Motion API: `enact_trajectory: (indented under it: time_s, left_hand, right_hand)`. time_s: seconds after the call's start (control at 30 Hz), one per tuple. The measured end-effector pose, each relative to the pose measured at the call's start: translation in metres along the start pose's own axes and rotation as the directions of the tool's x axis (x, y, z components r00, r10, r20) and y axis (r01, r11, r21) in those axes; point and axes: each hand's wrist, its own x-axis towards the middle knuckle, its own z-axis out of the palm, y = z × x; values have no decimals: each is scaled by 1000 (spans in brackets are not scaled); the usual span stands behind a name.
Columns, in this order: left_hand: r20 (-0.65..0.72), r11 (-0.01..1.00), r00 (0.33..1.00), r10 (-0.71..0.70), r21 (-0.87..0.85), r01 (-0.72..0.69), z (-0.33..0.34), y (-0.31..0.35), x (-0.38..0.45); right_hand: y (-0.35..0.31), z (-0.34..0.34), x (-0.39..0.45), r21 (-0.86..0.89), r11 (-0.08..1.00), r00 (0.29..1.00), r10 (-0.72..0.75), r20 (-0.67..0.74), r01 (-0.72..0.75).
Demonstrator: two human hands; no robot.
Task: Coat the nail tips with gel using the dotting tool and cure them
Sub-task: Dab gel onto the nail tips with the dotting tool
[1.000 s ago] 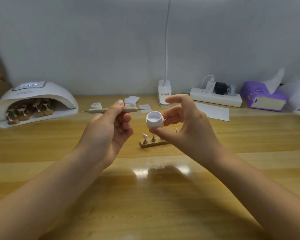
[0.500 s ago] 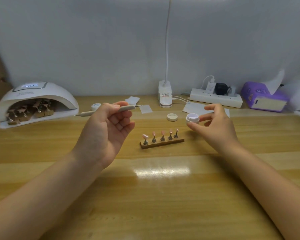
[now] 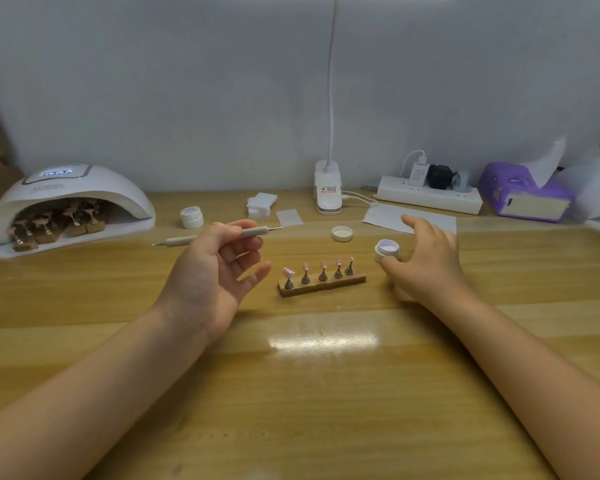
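My left hand [image 3: 215,271] pinches a grey dotting tool [image 3: 187,240] between thumb and forefinger, held level above the table with the other fingers loosely spread. A small wooden stand [image 3: 323,287] with several pink nail tips sits at the table's middle, just right of that hand. An open white gel jar [image 3: 386,249] stands on the table to the right of the stand. My right hand [image 3: 428,263] hovers beside the jar with fingers spread, and its thumb touches the jar's near side. The jar's lid [image 3: 342,233] lies upturned behind the stand.
A white curing lamp [image 3: 80,190], switched on, stands at the far left with several nail stands inside. Along the back are a closed white jar [image 3: 192,217], white pads [image 3: 260,204], a desk lamp base [image 3: 328,194], a power strip [image 3: 430,200], paper [image 3: 388,214] and a purple tissue box [image 3: 523,197].
My right hand lowered the open jar to the table right of the stand and spread its fingers off it. My left hand loosened its lower fingers while keeping the tool.
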Motion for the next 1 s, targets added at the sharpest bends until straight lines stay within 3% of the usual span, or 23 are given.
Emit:
enact_trajectory:
  time_s: [0.13,0.23,0.33,0.5,1.0]
  left_hand:
    - [-30,998,998,-49,34,50,-2,-5,2]
    - [-24,998,998,-61,27,62,-3,-10,3]
    - [-3,999,999,-45,15,45,-4,-14,4]
    - [16,1000,1000,-13,-3,13,-2,-20,2]
    - [103,999,994,-24,-42,28,5,-27,-6]
  right_hand:
    - [-26,-9,-16,16,945,923,-314,-221,325]
    - [-47,-7,-31,48,902,901,-423,-98,429]
    - [-62,4,-46,16,902,900,-431,63,431]
    - [-67,20,-57,-55,900,893,-420,163,433]
    - [-64,39,-49,-154,904,904,-360,230,399]
